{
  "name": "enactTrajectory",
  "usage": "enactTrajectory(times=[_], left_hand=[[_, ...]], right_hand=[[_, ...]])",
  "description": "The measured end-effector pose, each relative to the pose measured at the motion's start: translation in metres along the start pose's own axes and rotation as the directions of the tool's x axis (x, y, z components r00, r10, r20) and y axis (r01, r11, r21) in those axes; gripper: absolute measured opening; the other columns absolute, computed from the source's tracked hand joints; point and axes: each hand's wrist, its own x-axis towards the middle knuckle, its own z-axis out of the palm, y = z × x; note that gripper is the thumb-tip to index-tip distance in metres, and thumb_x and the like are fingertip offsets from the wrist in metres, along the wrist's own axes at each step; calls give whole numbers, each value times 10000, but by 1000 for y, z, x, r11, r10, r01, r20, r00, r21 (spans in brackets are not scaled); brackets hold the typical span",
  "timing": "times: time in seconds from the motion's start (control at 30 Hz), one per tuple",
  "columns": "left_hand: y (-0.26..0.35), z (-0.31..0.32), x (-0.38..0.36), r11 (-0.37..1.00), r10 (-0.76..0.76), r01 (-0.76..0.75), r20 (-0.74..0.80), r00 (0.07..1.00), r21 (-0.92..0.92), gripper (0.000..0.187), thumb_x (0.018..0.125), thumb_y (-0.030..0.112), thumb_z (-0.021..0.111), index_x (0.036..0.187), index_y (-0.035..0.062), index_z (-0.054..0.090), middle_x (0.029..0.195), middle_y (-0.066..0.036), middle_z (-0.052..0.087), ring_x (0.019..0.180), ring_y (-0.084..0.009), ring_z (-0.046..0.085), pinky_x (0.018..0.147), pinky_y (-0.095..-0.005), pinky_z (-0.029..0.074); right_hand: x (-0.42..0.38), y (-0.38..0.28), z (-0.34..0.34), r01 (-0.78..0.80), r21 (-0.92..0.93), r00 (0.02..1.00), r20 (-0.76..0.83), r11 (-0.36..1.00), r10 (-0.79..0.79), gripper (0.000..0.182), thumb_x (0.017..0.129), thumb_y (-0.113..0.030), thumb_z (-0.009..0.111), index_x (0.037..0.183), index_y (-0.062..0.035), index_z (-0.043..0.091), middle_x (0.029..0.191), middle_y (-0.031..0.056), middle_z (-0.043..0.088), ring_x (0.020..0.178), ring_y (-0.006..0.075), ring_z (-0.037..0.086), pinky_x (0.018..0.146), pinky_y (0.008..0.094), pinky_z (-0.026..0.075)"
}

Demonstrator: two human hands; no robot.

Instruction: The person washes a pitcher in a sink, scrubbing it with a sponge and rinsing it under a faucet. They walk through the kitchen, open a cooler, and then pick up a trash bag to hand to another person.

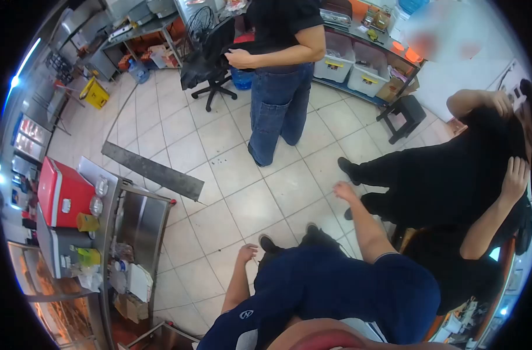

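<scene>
2 empty hands held out low over the floor

The left hand (247,252) is spread and holds nothing, with the wearer's own shoe (268,242) just beside it. The right hand (343,189), ahead of it, is also loose and empty, close to a seated person's foot (349,170). Steadiness probably means keeping both palms low. Bare floor (242,198) lies between the hands; a counter edge (152,195) bounds it beyond the left hand, and a standing person (277,105) farther ahead.

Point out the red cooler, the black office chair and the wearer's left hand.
red cooler (65,192): head view, on its red front face.
black office chair (210,49): head view, on the backrest.
left hand (247,252): head view, on the back of the hand, empty, over the tiled floor.
</scene>
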Motion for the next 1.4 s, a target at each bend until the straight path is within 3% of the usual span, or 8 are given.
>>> enactTrajectory(times=[0.3, 0.37, 0.47, 0.67, 0.77, 0.83, 0.97, 1.4], left_hand=[[-69, -116, -54, 809, -586, 587, 111, 802, 28, 281, 782, 44, 456, 994, 99, 634, 841, -87, 638, 607, -191, 584, 466, -313, 450], [-65, -116, -54, 843, -537, 534, 29, 843, 61, 313, 759, 1, 434, 928, 122, 668, 853, -74, 656, 612, -199, 602, 493, -311, 461], [-61, -135, -14, 558, 241, -132, -8, 970, 819, 248, 677, 87, 476, 701, 196, 698, 723, -49, 645, 660, -185, 610, 574, -303, 486], [70, -123, 50, 823, 234, -182, -29, 972, 538, 209, 669, 153, 473, 646, 111, 677, 574, -95, 600, 510, -228, 566, 505, -312, 452], [104, -128, 100, 93, 403, -595, 516, 755, 798, 191, 644, 112, 484, 643, 65, 669, 585, -137, 600, 501, -216, 558, 484, -312, 432], [131, -124, 123, 743, 75, -250, 294, 953, 621, 168, 627, 88, 494, 635, 38, 654, 621, -145, 606, 519, -209, 561, 502, -308, 433], [193, -135, 146, 513, 408, -575, 408, 816, 638, 142, 676, 88, 506, 639, 42, 635, 644, -157, 604, 577, -202, 579, 539, -313, 443], [295, -165, 210, 469, 267, -262, 148, 952, 843, 308, 846, 306, 450, 954, 68, 612, 931, -186, 609, 928, -352, 560, 811, -432, 440]], right_hand=[[-50, -101, 142, 69, -51, 843, 536, 996, -31, 226, 785, -130, 557, 990, -43, 598, 825, 82, 621, 678, 172, 598, 573, 287, 489], [-56, -73, 117, -161, 85, 900, 421, 983, 111, 227, 822, -186, 535, 977, -33, 601, 836, 87, 632, 669, 179, 604, 583, 297, 488], [-34, 9, 63, -229, -223, 973, -27, 948, 228, 237, 797, -193, 496, 843, 1, 624, 787, 107, 634, 688, 206, 621, 560, 323, 490], [-67, 84, 42, -640, -87, 762, -192, 763, 618, 263, 758, -150, 469, 801, 62, 618, 780, 163, 641, 615, 261, 636, 561, 374, 502], [-98, 56, 85, -629, -105, 773, 21, 770, 635, 265, 821, -214, 483, 928, -14, 619, 883, 103, 652, 676, 204, 638, 556, 345, 516], [-107, 52, 117, -652, 29, 749, 184, 758, 637, 302, 815, -231, 498, 1049, -60, 580, 970, 91, 636, 713, 183, 637, 574, 346, 514], [-109, -4, 128, -712, 38, 663, 369, 701, 652, 350, 795, -231, 517, 1092, -51, 559, 1032, 123, 608, 703, 215, 630, 598, 370, 510], [98, -47, 56, -525, 31, 851, 23, 850, 525, 278, 787, -222, 508, 941, -8, 595, 838, 126, 640, 657, 220, 630, 521, 334, 481]])
